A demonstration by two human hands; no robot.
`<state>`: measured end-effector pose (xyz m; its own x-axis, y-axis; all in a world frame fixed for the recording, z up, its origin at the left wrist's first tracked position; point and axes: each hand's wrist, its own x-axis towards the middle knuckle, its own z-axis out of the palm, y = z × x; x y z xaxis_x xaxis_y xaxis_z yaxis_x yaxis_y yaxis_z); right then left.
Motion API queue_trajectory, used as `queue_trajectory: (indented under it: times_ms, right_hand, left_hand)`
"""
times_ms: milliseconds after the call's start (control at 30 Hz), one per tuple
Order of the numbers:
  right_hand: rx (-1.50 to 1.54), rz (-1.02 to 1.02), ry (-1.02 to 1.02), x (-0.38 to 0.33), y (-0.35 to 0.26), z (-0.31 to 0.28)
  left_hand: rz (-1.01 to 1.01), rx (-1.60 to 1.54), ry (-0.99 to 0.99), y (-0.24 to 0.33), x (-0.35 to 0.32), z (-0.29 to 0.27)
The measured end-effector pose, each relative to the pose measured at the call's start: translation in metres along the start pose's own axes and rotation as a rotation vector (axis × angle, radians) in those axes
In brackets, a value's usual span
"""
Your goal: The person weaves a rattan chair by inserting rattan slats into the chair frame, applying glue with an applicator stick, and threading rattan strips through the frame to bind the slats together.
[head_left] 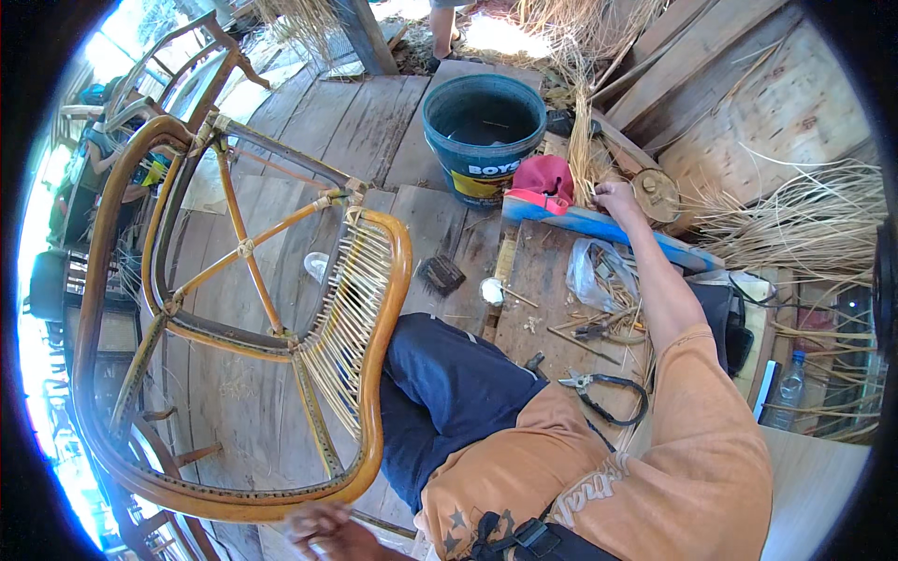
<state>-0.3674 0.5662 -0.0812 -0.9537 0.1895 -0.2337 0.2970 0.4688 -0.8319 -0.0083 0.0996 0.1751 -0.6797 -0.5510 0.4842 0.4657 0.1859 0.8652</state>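
The left hand (323,531) sits at the lower edge, partly cut off and blurred; it touches the bottom rim of the rattan chair frame (379,309), but whether it is clenched there I cannot tell. The right hand (617,199) reaches far out, fingers curled on a bundle of pale rattan strands (582,140) beside a red cap (545,178). The frame lies tilted on the plank floor (355,122) against the person's knee, glossy amber, its seat partly woven with pale strips. A blue bucket (484,131) stands beyond; pliers (585,381) lie by the thigh.
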Motion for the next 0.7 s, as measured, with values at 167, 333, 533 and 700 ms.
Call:
queue_trajectory:
  times_ms: [167, 333, 533, 700]
  right_hand:
    - [0.13, -0.05, -0.037, 0.007, 0.011, -0.003]
    - [0.008, 0.08, -0.041, 0.005, 0.006, -0.005]
    - [0.231, 0.122, 0.083, 0.012, 0.017, -0.003]
    - [-0.052, -0.039, 0.525, 0.017, 0.003, 0.01]
  left_hand:
    - [-0.258, 0.028, -0.178, -0.024, -0.022, 0.039]
    - [-0.463, 0.037, -0.291, -0.039, -0.035, 0.052]
    - [-0.634, 0.09, -0.327, -0.051, -0.041, 0.052]
    - [-0.684, 0.172, -0.352, -0.052, -0.037, 0.052]
